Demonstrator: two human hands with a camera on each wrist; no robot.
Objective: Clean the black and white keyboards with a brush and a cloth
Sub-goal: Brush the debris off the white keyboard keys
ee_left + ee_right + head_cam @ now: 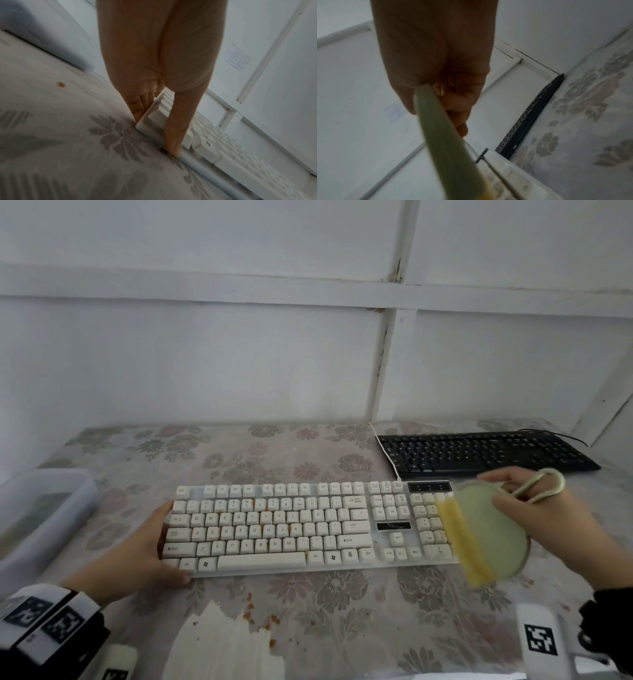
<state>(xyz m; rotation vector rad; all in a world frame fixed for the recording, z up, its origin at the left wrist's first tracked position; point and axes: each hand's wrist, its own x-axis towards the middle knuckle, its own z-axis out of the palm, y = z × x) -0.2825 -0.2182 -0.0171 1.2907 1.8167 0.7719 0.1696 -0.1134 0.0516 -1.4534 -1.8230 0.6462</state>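
Note:
A white keyboard (pixel 274 525) with orange crumbs among its keys lies across the middle of the table. My left hand (pixel 150 546) grips its left end (pixel 154 121), thumb (pixel 176 135) over the front corner and fingers (pixel 139 106) against the side. My right hand (pixel 534 508) grips a pale green round brush (pixel 489 535) with yellow bristles (pixel 462 542), held just above the keyboard's numpad end. In the right wrist view the brush (pixel 447 142) runs down from the curled fingers (pixel 457 102). A black keyboard (pixel 486 453) lies at the back right.
A translucent plastic tub (pixel 37 518) stands at the table's left edge. A white cloth (pixel 222 645) with orange crumbs lies near the front edge. The table has a floral cover (pixel 274 453). A white panelled wall (pixel 205 354) rises behind.

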